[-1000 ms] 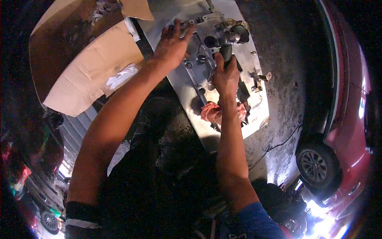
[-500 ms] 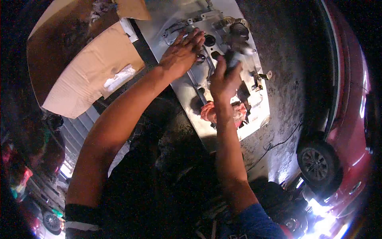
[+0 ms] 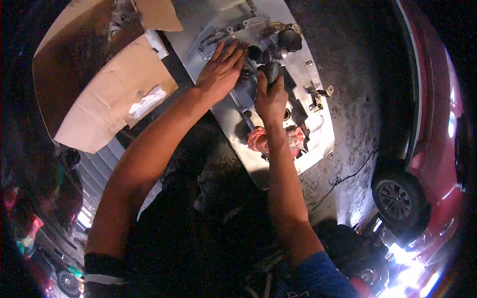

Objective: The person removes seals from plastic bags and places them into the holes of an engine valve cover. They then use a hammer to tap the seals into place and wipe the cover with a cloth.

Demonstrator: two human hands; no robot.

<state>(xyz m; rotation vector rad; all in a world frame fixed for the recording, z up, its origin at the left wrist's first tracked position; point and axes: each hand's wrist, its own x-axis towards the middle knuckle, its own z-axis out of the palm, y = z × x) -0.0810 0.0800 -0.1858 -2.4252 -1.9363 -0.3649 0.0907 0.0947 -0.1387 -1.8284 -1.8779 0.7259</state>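
Vehicle workshop: metal parts (image 3: 238, 104), red car (image 3: 437, 174)

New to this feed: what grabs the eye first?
Probably the bright board at upper center, carrying metal parts, with the left hand spread over them and the right hand gripping a dark tool. Next, the red car along the right edge, white glare below it. Then the open cardboard box, upper left.

A dark, stubby handheld tool (image 3: 272, 72) with a shiny metal end sits in the right fingers (image 3: 261, 85) over a grey metal casting (image 3: 214, 37) with round openings and an irregular rim, lying on the silvery desk (image 3: 322, 133) beneath the left fingers (image 3: 230, 56).
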